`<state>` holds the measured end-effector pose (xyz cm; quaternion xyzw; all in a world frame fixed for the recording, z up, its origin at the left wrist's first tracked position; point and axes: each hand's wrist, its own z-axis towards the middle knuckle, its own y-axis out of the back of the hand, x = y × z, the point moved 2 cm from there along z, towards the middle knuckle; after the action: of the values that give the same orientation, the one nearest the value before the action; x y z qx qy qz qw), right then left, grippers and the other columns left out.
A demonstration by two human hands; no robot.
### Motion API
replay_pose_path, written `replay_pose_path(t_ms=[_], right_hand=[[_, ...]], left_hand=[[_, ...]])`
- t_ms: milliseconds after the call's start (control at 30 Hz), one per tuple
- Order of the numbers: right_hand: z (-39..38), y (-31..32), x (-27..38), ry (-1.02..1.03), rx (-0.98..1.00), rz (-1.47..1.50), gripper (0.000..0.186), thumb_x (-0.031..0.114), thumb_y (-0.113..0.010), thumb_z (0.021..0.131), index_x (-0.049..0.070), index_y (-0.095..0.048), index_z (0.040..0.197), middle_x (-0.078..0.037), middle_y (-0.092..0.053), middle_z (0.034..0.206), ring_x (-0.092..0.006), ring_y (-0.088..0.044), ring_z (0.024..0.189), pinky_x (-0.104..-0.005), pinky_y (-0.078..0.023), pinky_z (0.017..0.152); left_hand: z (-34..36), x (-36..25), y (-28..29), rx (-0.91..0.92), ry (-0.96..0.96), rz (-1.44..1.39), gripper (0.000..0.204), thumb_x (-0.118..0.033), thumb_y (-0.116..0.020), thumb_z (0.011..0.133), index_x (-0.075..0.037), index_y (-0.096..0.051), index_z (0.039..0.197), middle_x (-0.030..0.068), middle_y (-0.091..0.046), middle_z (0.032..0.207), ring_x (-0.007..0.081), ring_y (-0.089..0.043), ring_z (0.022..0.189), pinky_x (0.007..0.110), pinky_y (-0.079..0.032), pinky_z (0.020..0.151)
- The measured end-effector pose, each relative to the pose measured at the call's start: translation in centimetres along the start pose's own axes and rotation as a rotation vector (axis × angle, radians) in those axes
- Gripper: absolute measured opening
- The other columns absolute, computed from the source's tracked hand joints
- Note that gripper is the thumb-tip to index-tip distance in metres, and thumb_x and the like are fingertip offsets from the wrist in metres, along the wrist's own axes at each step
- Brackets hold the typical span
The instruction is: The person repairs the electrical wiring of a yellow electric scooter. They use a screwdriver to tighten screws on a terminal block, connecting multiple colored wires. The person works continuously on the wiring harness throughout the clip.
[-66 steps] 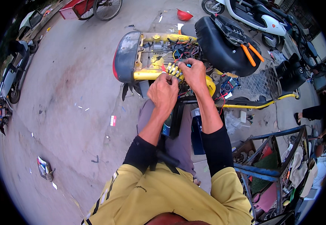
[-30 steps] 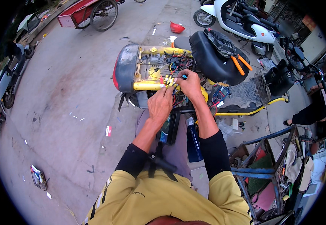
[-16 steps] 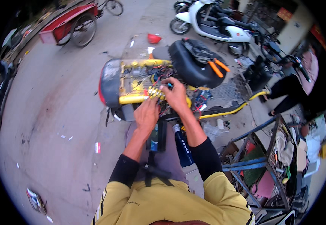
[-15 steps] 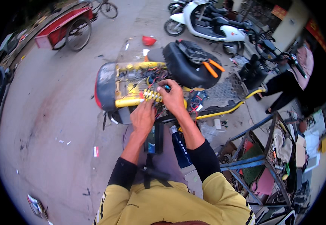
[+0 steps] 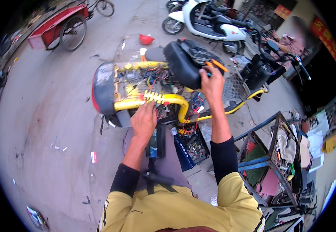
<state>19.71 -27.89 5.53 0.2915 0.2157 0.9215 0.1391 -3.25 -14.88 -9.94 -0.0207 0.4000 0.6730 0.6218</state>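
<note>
Our right hand (image 5: 211,79) reached up to the orange-handled pliers (image 5: 215,65) on the black seat (image 5: 183,63), fingers closing on them; our left hand (image 5: 144,120) rested unclenched on the wires (image 5: 158,96), farther off.

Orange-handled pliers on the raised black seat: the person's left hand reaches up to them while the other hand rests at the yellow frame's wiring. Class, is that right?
Not quite. The head view shows the right hand reaching up to the orange-handled pliers on the raised black seat. The left hand is the one resting at the wiring by the yellow frame.
</note>
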Motion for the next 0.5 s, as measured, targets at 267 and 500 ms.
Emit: replay_pose_path(t_ms=[267,500], right_hand=[[0.9,0.8,1.0,-0.085,0.145,-0.183,0.025,0.020,-0.077,0.100,-0.004,-0.079,0.107,-0.025,-0.077,0.112,-0.0436,-0.074,0.102,-0.0475,-0.056,0.094],[-6.2,-2.1,6.3,0.193,0.229,0.178,0.010,0.008,-0.078,0.099,0.000,-0.076,0.105,-0.013,-0.074,0.093,-0.0247,-0.072,0.084,-0.0356,-0.056,0.078]], left_hand=[[0.0,-0.1,0.2,0.012,0.011,-0.064,0.030,-0.009,-0.078,0.092,-0.007,-0.076,0.121,0.0126,-0.077,0.107,0.0327,-0.075,0.095,0.045,-0.061,0.080],[0.2,-0.1,0.3,-0.010,0.007,-0.081,0.029,-0.008,-0.078,0.091,-0.007,-0.075,0.120,0.0105,-0.075,0.103,0.0311,-0.074,0.093,0.044,-0.061,0.077]])
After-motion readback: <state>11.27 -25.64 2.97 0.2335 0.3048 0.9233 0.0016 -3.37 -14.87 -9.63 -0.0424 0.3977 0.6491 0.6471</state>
